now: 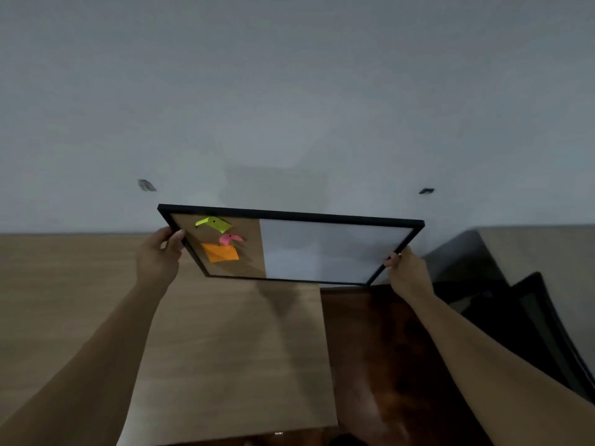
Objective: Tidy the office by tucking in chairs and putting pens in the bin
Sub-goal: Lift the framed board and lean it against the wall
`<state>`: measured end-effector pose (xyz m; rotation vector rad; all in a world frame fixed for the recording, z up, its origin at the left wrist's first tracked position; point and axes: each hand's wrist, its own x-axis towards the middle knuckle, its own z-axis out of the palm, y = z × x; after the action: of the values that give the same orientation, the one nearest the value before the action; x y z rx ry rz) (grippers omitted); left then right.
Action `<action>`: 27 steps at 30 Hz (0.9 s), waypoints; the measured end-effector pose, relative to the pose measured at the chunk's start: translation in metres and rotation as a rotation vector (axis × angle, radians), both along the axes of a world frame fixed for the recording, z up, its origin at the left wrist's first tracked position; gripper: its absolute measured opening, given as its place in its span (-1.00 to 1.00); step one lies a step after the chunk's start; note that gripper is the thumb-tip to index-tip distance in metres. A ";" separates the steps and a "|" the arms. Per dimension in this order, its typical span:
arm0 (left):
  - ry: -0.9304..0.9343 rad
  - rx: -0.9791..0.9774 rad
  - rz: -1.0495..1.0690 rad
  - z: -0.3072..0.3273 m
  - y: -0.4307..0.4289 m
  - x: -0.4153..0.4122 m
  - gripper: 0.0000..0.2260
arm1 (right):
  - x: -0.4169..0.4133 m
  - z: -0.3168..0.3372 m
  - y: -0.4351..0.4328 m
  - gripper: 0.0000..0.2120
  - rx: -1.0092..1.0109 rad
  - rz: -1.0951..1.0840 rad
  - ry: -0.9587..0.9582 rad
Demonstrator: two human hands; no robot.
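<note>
I hold a black-framed notice board [322, 249], half cork and half whiteboard, tilted in the air in front of a pale wall. My left hand [159, 257] grips its left edge and my right hand [407, 268] grips its lower right corner. Yellow [214, 223], pink [230, 239] and orange [220, 252] sticky notes are pinned to the cork half. A black chair back [541, 320] shows at the right, beside a second desk. No pens or bin are in view.
A light wooden desk [225, 349] lies below the board, against the wall. Dark reddish floor [386, 365] shows to its right. Two small dark mounts [146, 185] [426, 190] sit on the wall above the board.
</note>
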<state>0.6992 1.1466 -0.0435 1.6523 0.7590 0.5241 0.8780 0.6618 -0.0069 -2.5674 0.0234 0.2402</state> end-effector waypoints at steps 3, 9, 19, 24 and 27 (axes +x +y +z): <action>-0.024 -0.053 -0.047 0.003 -0.034 0.010 -0.87 | -0.015 0.008 -0.040 -0.72 0.030 -0.061 0.004; -0.012 -0.043 -0.096 0.024 -0.102 0.031 -0.76 | -0.030 0.030 -0.112 -0.66 -0.023 -0.138 -0.020; -0.049 0.104 -0.025 0.083 -0.218 0.058 -0.79 | 0.030 0.057 -0.226 -0.72 0.088 -0.103 -0.080; -0.065 0.137 0.021 0.090 -0.275 0.077 -0.83 | 0.074 0.071 -0.282 -0.76 0.100 -0.037 -0.123; -0.095 0.133 0.044 0.094 -0.312 0.090 -0.81 | 0.095 0.076 -0.314 -0.77 0.136 -0.030 -0.151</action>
<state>0.7887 0.8349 0.0503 1.7232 0.7043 0.6918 0.9734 0.3481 0.0693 -2.4407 -0.0108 0.0351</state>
